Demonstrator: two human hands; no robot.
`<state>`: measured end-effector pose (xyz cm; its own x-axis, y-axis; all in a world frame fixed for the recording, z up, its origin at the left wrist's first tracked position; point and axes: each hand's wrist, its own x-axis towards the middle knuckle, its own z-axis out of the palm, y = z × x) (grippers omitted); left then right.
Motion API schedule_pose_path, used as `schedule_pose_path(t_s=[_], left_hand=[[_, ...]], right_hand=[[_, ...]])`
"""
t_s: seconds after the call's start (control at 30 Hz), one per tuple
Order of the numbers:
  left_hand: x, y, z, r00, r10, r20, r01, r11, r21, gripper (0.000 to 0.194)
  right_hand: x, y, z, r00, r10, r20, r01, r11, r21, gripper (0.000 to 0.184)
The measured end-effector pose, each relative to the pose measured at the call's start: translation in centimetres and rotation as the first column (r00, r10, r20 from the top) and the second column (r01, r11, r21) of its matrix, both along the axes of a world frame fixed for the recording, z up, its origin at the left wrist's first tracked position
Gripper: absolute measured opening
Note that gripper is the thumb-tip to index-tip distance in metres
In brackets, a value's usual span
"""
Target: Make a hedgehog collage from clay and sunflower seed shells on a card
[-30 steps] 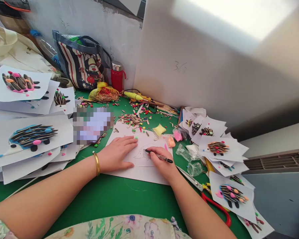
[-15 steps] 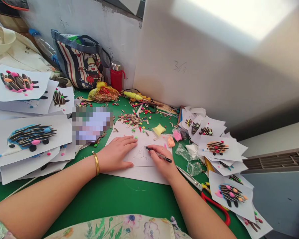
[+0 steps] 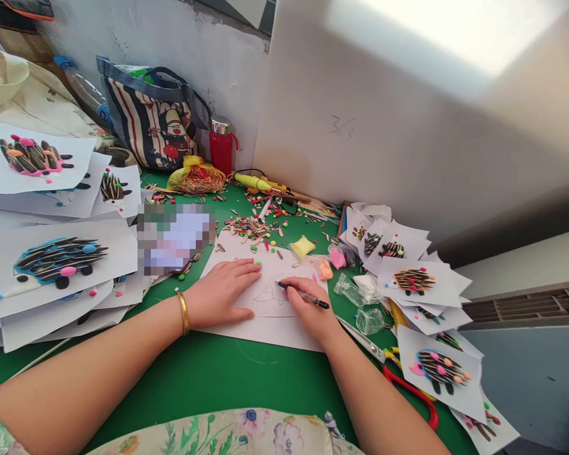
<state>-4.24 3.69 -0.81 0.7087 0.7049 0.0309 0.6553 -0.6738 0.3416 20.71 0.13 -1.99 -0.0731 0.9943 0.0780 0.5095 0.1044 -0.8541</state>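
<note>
My left hand (image 3: 225, 294) lies flat with fingers stretched over the left side of a white sheet of paper (image 3: 265, 327). My right hand (image 3: 310, 308) is closed around a black pen (image 3: 315, 300), its tip at the paper. Under the pen shows a thin-lined drawing of a hedgehog (image 3: 268, 292) with a pointed snout and small legs, inside a ruled line. Part of the drawing is covered by my right hand. Just beyond the sheet are a yellow clay piece (image 3: 302, 247), an orange clay lump (image 3: 325, 269) and a pink clay lump (image 3: 337, 258).
Hedgehog cards of seeds and clay are stacked at left (image 3: 71, 265) and right (image 3: 408, 278). Red-handled scissors (image 3: 410, 385) lie by my right forearm. Sunflower seeds (image 3: 249, 226) are scattered behind the paper. A red flask (image 3: 221, 146) and striped bag (image 3: 146, 117) stand against the wall.
The pen and my right hand have shifted very slightly right and down along the drawing. My left hand stays in place on the paper.
</note>
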Motion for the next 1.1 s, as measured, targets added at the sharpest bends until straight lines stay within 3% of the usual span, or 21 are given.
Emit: schedule_pose_path(t_s=[0.2, 0.53, 1.1], left_hand=[[0.01, -0.01, -0.10, 1.000, -0.004, -0.009, 0.004, 1.000, 0.016, 0.075], [0.01, -0.02, 0.06, 1.000, -0.006, -0.014, 0.006, 1.000, 0.018, 0.075], [0.09, 0.02, 0.08, 1.000, -0.004, -0.027, 0.005, 1.000, 0.020, 0.075]], right_hand=[[0.20, 0.02, 0.34, 1.000, -0.017, -0.021, 0.016, 0.999, -0.039, 0.023], [0.36, 0.29, -0.34, 0.999, -0.019, -0.027, 0.020, 0.999, 0.028, 0.026], [0.57, 0.35, 0.13, 0.997, -0.070, -0.039, 0.066, 0.993, -0.095, 0.024]])
